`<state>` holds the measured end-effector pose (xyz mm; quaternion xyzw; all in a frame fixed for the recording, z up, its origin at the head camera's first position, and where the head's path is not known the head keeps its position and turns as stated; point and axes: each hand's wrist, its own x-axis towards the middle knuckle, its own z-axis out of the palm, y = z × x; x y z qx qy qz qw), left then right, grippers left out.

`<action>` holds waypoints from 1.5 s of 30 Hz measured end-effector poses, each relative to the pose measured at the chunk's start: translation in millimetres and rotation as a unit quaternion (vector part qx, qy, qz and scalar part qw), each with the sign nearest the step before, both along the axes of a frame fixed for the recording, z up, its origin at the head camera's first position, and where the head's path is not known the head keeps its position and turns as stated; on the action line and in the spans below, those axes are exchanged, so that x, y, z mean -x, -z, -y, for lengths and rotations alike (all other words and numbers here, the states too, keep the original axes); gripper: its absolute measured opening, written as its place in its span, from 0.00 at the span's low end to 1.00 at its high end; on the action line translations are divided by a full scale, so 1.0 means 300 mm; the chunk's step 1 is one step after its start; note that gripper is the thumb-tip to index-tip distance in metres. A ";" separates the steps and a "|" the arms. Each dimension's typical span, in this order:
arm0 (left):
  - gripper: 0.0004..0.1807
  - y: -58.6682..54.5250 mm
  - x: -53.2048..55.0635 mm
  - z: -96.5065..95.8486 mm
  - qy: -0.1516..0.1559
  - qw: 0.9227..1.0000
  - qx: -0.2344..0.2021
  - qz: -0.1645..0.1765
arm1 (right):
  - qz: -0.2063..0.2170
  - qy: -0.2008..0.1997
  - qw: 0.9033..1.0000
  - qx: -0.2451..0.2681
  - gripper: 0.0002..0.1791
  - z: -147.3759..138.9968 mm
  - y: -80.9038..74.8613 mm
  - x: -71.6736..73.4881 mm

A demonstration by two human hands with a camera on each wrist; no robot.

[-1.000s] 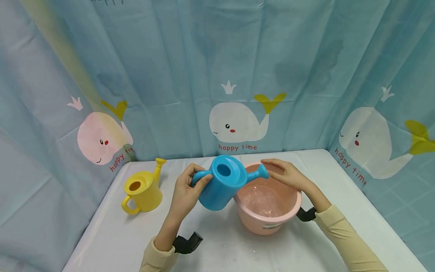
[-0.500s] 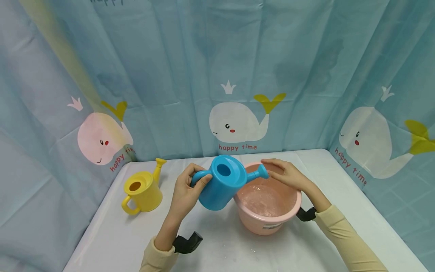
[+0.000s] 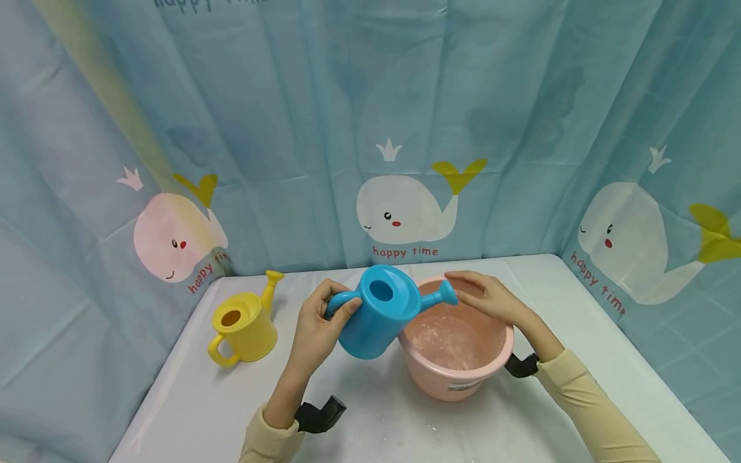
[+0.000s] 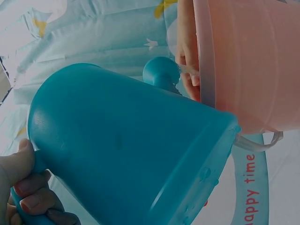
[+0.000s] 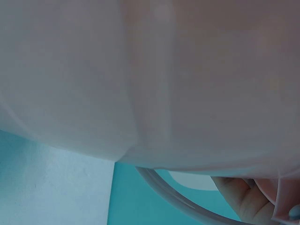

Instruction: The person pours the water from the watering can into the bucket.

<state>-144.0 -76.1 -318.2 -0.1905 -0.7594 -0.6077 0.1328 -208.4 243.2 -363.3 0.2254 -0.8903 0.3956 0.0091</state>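
Note:
My left hand grips the handle of a blue toy watering can, fingers and thumb curled round it. The can is tilted to the right, its spout over the rim of a pink bucket. In the left wrist view, a thin stream of water leaves the spout, and drops cling to the can. Rippling water lies in the bucket. My right hand holds the bucket's far right rim, with the fingers along the edge and the thumb inside, close to the spout.
A yellow toy watering can stands upright at the left of the white table. Water drops dot the table in front of the bucket. A blue curtain with whale prints hangs round the back and sides.
Both hands, the blue watering can and the bucket stay in nearly the same place. Only the ripples on the water in the bucket have shifted.

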 end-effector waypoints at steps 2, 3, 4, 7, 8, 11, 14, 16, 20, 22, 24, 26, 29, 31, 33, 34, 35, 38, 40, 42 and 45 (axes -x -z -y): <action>0.06 -0.001 -0.001 0.000 0.000 1.000 0.000 0.001 | -0.001 0.000 1.000 0.000 0.24 -0.001 0.001 0.001; 0.06 -0.001 -0.001 -0.001 0.000 1.000 0.000 0.000 | -0.002 -0.001 1.000 0.001 0.24 -0.001 0.002 0.001; 0.06 -0.001 -0.001 -0.001 0.000 1.000 0.001 0.000 | -0.002 -0.002 1.000 0.002 0.24 -0.001 0.003 0.002; 0.06 -0.002 -0.001 -0.001 0.002 1.000 0.001 -0.003 | 0.000 -0.001 1.000 0.003 0.25 -0.001 0.004 0.002; 0.06 -0.003 -0.001 -0.001 0.003 1.000 0.001 -0.004 | 0.001 -0.001 1.000 0.003 0.25 -0.002 0.005 0.002; 0.06 -0.002 -0.001 -0.001 0.004 1.000 0.002 -0.005 | 0.000 0.000 1.000 0.002 0.25 -0.003 0.006 0.002; 0.06 -0.001 0.000 -0.001 0.005 1.000 0.004 -0.006 | -0.001 0.000 1.000 0.003 0.25 -0.003 0.006 0.002; 0.06 0.000 0.000 -0.001 0.006 1.000 0.003 -0.006 | -0.002 0.000 1.000 0.004 0.25 -0.002 0.005 0.001; 0.06 0.001 0.000 -0.001 0.007 1.000 0.003 -0.003 | 0.002 0.003 1.000 0.003 0.26 0.000 0.001 -0.004; 0.06 0.001 0.000 -0.001 0.006 1.000 0.004 -0.003 | 0.005 0.005 1.000 0.003 0.26 0.002 0.000 -0.005; 0.06 0.002 0.000 0.000 0.005 1.000 0.005 -0.005 | 0.008 0.006 1.000 0.003 0.27 0.003 0.000 -0.006; 0.06 0.002 0.000 0.000 0.006 1.000 0.006 -0.009 | 0.009 0.008 1.000 0.003 0.27 0.004 0.000 -0.005; 0.06 0.003 0.000 0.000 0.008 1.000 0.006 -0.012 | 0.010 0.007 1.000 0.003 0.27 0.003 0.000 -0.004; 0.06 0.003 0.001 0.000 0.007 1.000 0.007 -0.012 | 0.009 0.006 1.000 0.003 0.27 0.002 0.000 -0.004; 0.06 0.003 0.001 0.000 0.006 1.000 0.007 -0.010 | 0.009 0.005 1.000 0.003 0.27 0.002 0.000 -0.004; 0.06 0.003 0.000 0.000 0.006 1.000 0.007 -0.010 | 0.008 0.005 1.000 0.002 0.27 0.002 0.000 -0.005; 0.06 0.002 0.000 0.000 0.005 1.000 0.007 -0.009 | 0.008 0.005 1.000 0.002 0.28 0.002 -0.001 -0.005; 0.06 0.000 -0.002 -0.001 0.005 1.000 0.007 -0.005 | 0.007 0.005 1.000 0.000 0.28 0.004 -0.001 -0.006; 0.06 -0.001 -0.002 -0.001 0.005 1.000 0.006 -0.004 | 0.005 0.005 1.000 0.000 0.28 0.004 -0.001 -0.006; 0.06 -0.002 -0.002 -0.001 0.006 1.000 0.007 -0.004 | 0.004 0.006 1.000 -0.001 0.28 0.003 0.000 -0.004; 0.06 -0.001 -0.001 -0.001 0.007 1.000 0.008 -0.006 | 0.005 0.009 1.000 -0.004 0.28 0.002 0.003 -0.002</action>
